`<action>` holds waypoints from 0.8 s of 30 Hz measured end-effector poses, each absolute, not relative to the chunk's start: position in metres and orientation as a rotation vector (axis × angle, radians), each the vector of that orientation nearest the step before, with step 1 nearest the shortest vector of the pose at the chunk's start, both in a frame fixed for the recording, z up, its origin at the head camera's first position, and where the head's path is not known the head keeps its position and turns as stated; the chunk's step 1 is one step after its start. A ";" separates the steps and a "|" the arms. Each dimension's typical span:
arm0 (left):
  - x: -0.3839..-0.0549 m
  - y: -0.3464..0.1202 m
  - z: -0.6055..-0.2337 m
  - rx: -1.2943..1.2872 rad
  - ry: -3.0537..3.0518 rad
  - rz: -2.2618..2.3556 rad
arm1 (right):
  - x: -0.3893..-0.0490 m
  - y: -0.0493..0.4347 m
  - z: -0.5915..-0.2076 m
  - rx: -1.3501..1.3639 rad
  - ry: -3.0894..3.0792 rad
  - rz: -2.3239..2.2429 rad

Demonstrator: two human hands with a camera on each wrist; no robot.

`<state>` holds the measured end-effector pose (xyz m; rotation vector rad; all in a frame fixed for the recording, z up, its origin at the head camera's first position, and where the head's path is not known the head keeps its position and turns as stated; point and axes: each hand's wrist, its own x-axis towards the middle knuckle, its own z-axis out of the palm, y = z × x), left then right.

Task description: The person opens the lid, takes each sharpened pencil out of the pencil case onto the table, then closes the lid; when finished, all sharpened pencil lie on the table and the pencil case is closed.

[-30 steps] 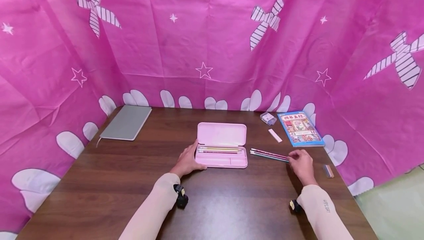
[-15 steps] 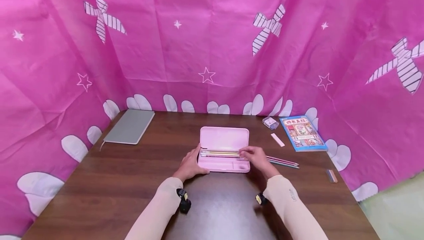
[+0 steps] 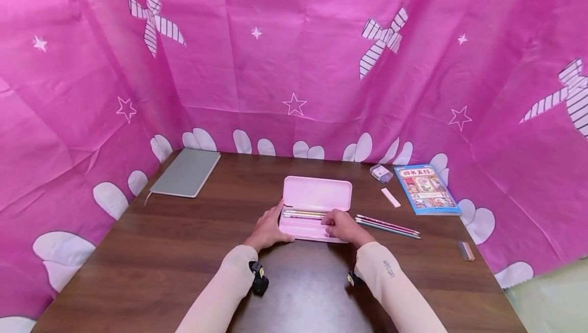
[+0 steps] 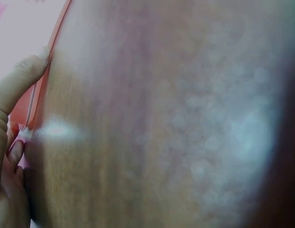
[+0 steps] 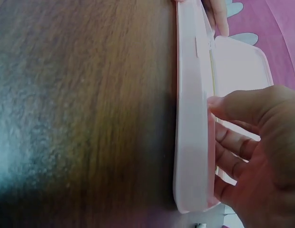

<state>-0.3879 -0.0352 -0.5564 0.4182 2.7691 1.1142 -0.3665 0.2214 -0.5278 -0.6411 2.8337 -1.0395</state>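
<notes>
A pink pencil case (image 3: pixel 303 233) lies on the table with its lid (image 3: pixel 317 193) raised. My left hand (image 3: pixel 266 228) grips its left end, the thumb along the front edge and the fingers behind. Several pencils (image 3: pixel 300 214) lie in the rear compartment, their right ends covered by my right hand (image 3: pixel 342 226). That hand reaches into the right half of the case with bent fingers. In the right wrist view the thumb (image 5: pixel 228 105) is at the front rim and the fingertips are down inside; I cannot tell whether they pinch anything. More pencils (image 3: pixel 388 226) lie on the table just right of the case.
A white-and-pink strip (image 3: pixel 390 197), a small clear box (image 3: pixel 381 173) and a blue-edged book (image 3: pixel 427 190) lie at the back right. A small striped block (image 3: pixel 466 251) is near the right edge. A grey notebook (image 3: pixel 186 173) lies back left. A pink curtain (image 3: pixel 294 67) surrounds the table.
My right hand left the loose pencils on the right, moved left to the pencils in the case, then slightly forward and down into it. My left hand stays on the case; the head view shifted slightly.
</notes>
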 end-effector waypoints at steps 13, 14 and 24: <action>-0.389 -0.037 -0.556 0.468 2.790 1.101 | -0.362 0.204 -0.514 -0.501 2.934 -0.770; -0.389 -0.037 -0.557 0.468 2.792 1.100 | -0.363 0.203 -0.514 -0.491 2.936 -0.764; -0.388 -0.037 -0.556 0.452 2.773 1.110 | -0.363 0.207 -0.516 -0.397 2.937 -0.989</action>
